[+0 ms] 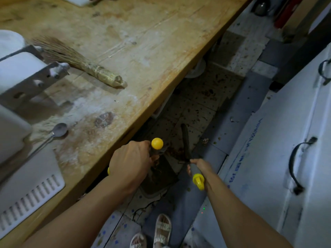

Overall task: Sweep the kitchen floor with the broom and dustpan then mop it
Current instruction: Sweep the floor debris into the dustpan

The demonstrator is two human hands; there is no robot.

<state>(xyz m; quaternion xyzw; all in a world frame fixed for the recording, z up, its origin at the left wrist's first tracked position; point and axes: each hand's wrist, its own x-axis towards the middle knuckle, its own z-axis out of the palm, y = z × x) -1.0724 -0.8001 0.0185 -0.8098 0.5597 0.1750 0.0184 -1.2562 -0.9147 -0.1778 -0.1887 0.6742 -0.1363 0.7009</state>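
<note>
I'm looking down a narrow strip of speckled, tiled kitchen floor (207,97) between a long wooden worktop (136,56) on my left and white cabinet doors (279,149) with dark curved handles on my right. The tiles are littered with brown debris.

My left hand (130,163) is curled round a dark handle topped with a yellow ball (157,143), just off the worktop's edge. That handle runs down to the dark dustpan (159,178), which sits on the floor below my hands with brown dirt on its tray. My right hand (198,167) grips the grey handle of the broom (186,144), whose yellow hanging cap (198,181) sticks out behind the fingers; its dark head reaches forward to the debris just ahead of the pan.

On the worktop lie a straw hand brush (78,63), a metal spoon (53,134) and white appliances (16,90) at the left edge. My sandalled feet (157,231) show at the bottom.
</note>
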